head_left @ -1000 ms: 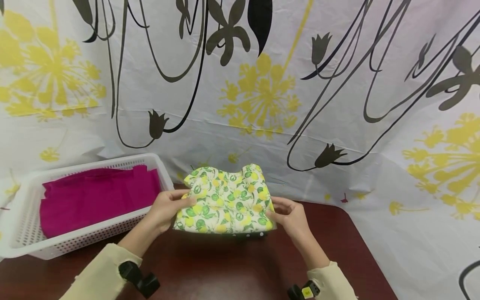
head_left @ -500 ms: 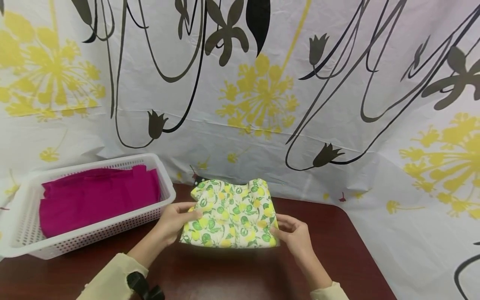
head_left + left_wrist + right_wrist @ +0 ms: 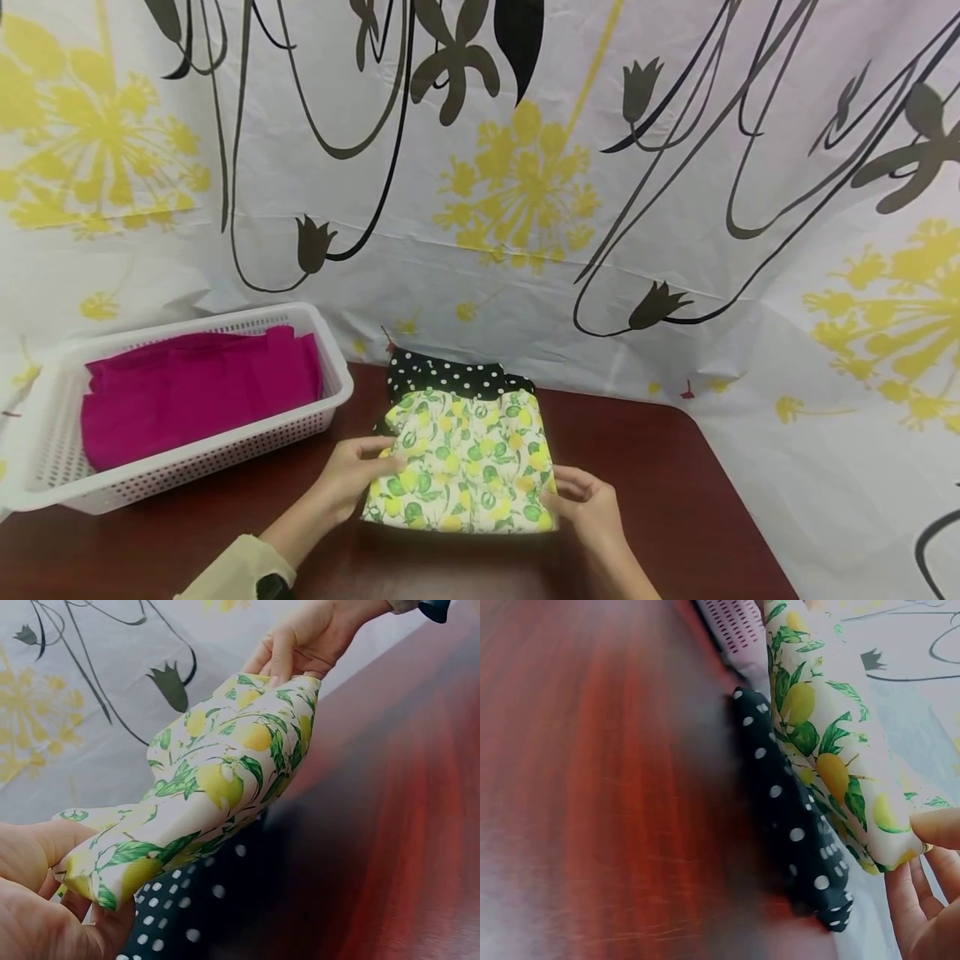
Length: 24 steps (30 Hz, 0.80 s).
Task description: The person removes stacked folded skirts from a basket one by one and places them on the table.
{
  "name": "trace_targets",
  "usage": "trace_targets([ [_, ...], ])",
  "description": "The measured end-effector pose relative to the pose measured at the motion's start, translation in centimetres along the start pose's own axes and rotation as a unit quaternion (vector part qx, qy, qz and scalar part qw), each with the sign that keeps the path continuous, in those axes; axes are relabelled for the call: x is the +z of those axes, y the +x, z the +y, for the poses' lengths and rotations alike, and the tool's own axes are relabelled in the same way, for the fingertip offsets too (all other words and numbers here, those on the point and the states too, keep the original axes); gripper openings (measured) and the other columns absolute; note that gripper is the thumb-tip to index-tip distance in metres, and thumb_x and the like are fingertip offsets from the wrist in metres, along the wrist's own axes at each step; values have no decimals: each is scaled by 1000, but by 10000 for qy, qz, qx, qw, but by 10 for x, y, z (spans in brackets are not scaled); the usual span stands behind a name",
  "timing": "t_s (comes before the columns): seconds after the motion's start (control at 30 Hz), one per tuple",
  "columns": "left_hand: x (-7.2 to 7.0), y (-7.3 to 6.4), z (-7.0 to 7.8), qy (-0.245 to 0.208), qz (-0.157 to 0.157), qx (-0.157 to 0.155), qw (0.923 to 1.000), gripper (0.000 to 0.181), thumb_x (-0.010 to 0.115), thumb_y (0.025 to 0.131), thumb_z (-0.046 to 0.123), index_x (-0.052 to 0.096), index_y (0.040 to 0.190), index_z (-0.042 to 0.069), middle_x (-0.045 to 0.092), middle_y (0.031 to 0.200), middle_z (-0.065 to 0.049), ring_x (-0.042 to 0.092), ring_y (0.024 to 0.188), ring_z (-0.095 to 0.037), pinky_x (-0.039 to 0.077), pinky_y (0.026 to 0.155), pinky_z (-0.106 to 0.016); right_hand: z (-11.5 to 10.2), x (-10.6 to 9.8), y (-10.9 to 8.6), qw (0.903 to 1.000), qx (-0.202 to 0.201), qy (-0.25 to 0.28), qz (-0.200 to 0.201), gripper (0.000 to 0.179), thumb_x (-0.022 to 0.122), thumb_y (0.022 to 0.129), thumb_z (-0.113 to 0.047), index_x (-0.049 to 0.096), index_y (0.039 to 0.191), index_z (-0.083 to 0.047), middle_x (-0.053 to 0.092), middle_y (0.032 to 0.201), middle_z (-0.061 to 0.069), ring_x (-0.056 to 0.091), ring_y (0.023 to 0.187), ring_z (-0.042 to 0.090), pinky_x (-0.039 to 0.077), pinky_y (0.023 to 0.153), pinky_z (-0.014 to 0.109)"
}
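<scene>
A folded lemon-print cloth (image 3: 465,467), white with yellow fruit and green leaves, is held flat between both hands above the table. My left hand (image 3: 348,475) pinches its left edge, thumb on top and fingers beneath. At the opposite edge my right hand (image 3: 592,504) grips it the same way. Both wrist views show the cloth raised, with a gap below it. Behind and partly under it lies a folded black cloth with white polka dots (image 3: 446,375), its front part hidden in the head view.
To the left stands a white perforated plastic basket (image 3: 333,392) with a folded magenta cloth (image 3: 198,396) inside. The dark red wooden table (image 3: 645,467) has a rounded far right corner. A patterned white curtain (image 3: 525,317) hangs close behind it.
Both hands have drawn the lemon-print cloth nearer to the body and slightly right. More of the polka-dot cloth now shows behind it. The basket has stayed in place.
</scene>
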<state>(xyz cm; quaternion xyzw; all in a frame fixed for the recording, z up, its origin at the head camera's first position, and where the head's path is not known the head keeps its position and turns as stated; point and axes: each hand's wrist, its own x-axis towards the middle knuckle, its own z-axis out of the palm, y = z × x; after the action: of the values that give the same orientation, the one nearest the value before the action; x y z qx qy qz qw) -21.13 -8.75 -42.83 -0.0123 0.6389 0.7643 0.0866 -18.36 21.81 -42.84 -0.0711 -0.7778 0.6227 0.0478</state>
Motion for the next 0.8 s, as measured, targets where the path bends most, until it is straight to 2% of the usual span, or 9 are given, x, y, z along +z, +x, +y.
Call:
trace_targets([
  [0.2,-3,-4,-12,24,103,-134,9999,48,68,77,-1,51,120,-14,66,86,-16,65,70,-23,54,66,-36,13,3,-6,9983,435,368,-141,37,74,71,-1,63,106,4,68,88,11,64,76,20,52,63,29],
  [0.37,-4,-4,-23,19,208,-187,9996,49,68,75,-3,51,119,-15,65,85,-16,65,69,-22,54,65,-36,24,6,-10,9971,551,390,-348,38,73,73,-4,61,109,4,68,90,10,64,77,20,52,65,29],
  [0.6,-8,-4,-33,254,580,-308,9975,51,69,71,-6,51,118,-15,63,85,-13,63,70,-21,54,64,-35,33,9,-14,9949,621,510,-609,40,72,75,-5,59,112,5,67,92,9,62,80,19,52,67,31],
  [0.8,-14,-6,-40,339,565,-483,9967,54,70,74,-2,47,122,-15,62,95,-15,63,75,-23,54,65,-37,41,9,-15,9924,731,580,-799,44,72,76,-5,57,114,8,67,92,11,64,78,21,54,66,36],
])
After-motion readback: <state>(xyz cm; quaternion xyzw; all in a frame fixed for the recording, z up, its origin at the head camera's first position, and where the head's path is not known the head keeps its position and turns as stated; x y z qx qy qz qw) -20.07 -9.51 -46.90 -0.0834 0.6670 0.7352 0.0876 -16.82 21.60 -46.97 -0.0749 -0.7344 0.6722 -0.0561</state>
